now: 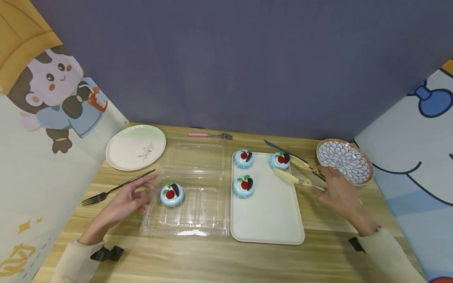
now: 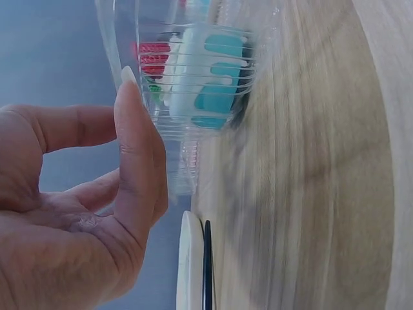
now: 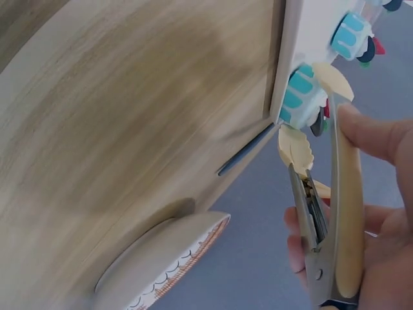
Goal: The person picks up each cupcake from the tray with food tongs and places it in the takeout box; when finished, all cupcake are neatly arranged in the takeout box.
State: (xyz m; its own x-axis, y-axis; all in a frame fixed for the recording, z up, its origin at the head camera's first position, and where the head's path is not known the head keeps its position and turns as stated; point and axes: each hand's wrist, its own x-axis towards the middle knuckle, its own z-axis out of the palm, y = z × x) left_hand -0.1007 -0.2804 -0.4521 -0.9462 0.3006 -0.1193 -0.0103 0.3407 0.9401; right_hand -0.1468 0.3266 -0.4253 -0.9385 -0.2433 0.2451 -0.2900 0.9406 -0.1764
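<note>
My right hand (image 1: 337, 194) holds tongs (image 3: 348, 213) with cream-coloured tips and metal arms. The spread tips stand beside the small blue cake (image 1: 279, 161) at the tray's back right corner; whether they touch it I cannot tell. Two more blue cakes, one at the back left (image 1: 243, 158) and one below it (image 1: 243, 186), sit on the white tray (image 1: 267, 220). My left hand (image 1: 129, 200), fingers loosely bent, is at the left edge of the clear plastic box (image 1: 205, 204). One blue cake (image 2: 210, 77) with a red berry, a dark cookie and green leaves lies inside that box.
An oval plate (image 1: 127, 147) stands at the back left, with a black fork (image 1: 116, 188) in front. A pink-handled fork (image 1: 209, 135) lies behind the box's open lid (image 1: 196, 157). Behind the tray is a dark blue utensil (image 1: 283, 149); a patterned bowl (image 1: 345, 161) stands at right.
</note>
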